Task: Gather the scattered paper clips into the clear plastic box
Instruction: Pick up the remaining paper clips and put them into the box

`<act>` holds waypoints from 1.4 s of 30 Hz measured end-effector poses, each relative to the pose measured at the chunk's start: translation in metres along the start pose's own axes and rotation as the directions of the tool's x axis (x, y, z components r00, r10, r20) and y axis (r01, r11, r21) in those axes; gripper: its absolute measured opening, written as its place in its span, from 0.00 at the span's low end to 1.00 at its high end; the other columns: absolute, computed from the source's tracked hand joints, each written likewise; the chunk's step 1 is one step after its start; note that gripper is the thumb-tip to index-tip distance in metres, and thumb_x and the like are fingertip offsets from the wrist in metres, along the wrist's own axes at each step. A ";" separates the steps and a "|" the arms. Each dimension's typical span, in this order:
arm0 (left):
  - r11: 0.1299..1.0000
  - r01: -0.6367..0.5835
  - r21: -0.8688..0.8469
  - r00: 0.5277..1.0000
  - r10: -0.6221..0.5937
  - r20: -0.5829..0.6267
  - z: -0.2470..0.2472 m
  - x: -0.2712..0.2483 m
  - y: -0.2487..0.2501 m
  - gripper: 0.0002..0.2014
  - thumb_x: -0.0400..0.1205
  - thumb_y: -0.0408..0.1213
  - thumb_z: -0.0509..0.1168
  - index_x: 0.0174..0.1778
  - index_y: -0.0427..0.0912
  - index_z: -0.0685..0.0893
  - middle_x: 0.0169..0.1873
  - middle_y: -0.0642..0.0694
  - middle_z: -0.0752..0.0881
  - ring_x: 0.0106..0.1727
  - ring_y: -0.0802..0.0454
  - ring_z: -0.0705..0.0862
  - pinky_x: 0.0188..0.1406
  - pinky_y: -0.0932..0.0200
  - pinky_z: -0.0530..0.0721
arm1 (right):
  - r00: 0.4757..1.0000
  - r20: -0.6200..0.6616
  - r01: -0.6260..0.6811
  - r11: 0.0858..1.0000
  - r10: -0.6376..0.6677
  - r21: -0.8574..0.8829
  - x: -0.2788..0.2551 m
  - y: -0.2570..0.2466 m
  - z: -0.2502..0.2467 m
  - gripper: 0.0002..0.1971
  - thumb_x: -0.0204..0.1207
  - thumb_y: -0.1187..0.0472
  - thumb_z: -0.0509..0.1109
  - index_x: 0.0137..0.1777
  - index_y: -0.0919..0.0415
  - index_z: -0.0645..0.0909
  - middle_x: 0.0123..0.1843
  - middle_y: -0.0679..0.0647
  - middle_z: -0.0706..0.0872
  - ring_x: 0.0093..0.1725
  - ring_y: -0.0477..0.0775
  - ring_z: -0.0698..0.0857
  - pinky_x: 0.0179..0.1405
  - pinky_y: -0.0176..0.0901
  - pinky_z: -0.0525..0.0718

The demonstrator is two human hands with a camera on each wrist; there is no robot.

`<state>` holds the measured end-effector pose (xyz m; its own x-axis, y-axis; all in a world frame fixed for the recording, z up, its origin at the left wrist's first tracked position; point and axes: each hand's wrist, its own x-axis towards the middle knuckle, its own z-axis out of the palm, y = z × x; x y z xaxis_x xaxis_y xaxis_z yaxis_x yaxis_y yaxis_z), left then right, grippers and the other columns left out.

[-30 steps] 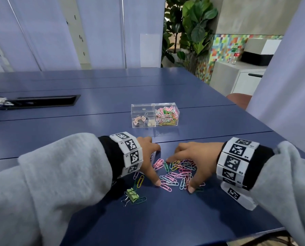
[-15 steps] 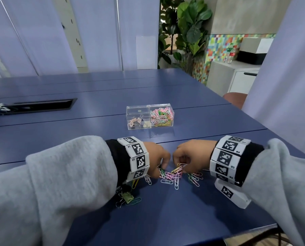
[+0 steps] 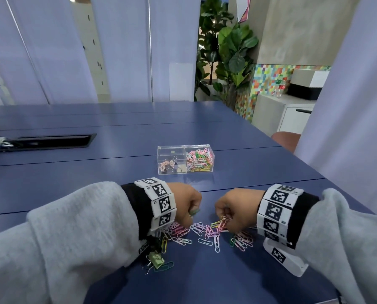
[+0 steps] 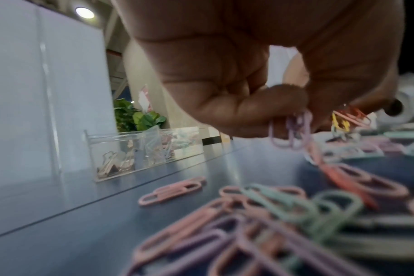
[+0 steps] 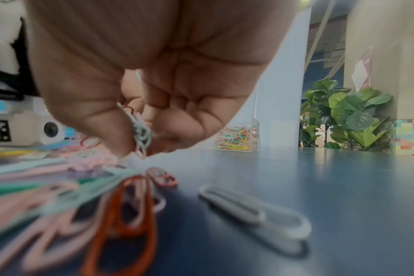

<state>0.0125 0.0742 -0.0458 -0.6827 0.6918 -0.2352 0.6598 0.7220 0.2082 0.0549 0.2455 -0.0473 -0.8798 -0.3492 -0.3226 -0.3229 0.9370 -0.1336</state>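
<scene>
Coloured paper clips [image 3: 207,234] lie scattered on the blue table near its front edge. My left hand [image 3: 188,206] hovers just above them with fingers curled round a small bunch of clips [image 4: 293,130]. My right hand [image 3: 231,210] does the same a little to the right, pinching a bunch of clips [image 5: 140,132] that dangles from its fingers [image 3: 223,222]. The clear plastic box [image 3: 185,159] stands farther back, its right compartment full of paper clips [image 5: 234,138], its left one holding binder clips [image 4: 114,164].
A green binder clip [image 3: 155,258] and a teal paper clip [image 3: 164,266] lie under my left sleeve. A black cable hatch [image 3: 47,141] is set in the table at the far left. A plant [image 3: 229,58] and a cabinet [image 3: 281,115] stand beyond the table's right edge.
Both hands went from spread flat around the pile to closed fists holding clips, and have now lifted slightly and moved apart. The pile was pushed together, then left looser.
</scene>
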 end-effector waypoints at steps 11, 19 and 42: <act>0.890 0.065 -0.452 0.947 -0.198 -0.252 -0.059 0.005 -0.065 0.14 0.70 0.22 0.67 0.29 0.47 0.74 0.19 0.52 0.79 0.15 0.62 0.77 0.27 0.65 0.78 | 0.933 -0.319 -0.051 0.936 0.169 0.347 0.053 0.026 -0.097 0.07 0.68 0.65 0.71 0.33 0.54 0.78 0.25 0.48 0.82 0.21 0.45 0.79 0.28 0.36 0.79; 0.817 0.004 -0.576 0.907 -0.246 -0.342 -0.092 0.046 -0.079 0.14 0.71 0.22 0.68 0.29 0.45 0.75 0.19 0.50 0.79 0.18 0.58 0.80 0.26 0.63 0.82 | 0.879 -0.335 -0.287 0.938 0.339 0.196 0.122 0.043 -0.113 0.03 0.70 0.60 0.73 0.39 0.56 0.82 0.34 0.48 0.81 0.35 0.50 0.80 0.40 0.40 0.78; 0.921 0.246 -0.303 0.866 -0.349 -0.358 -0.081 0.111 -0.066 0.13 0.73 0.40 0.74 0.52 0.47 0.86 0.52 0.50 0.88 0.56 0.51 0.86 0.56 0.60 0.81 | 0.886 -0.428 -0.082 0.969 0.177 0.233 0.095 0.065 -0.081 0.10 0.73 0.65 0.68 0.52 0.57 0.86 0.51 0.51 0.89 0.49 0.47 0.84 0.50 0.34 0.79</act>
<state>-0.1322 0.1040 -0.0087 -0.9338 0.3520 0.0637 0.3448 0.8386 0.4216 -0.0779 0.2745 -0.0106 -0.9863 -0.1376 0.0913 -0.1600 0.9334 -0.3211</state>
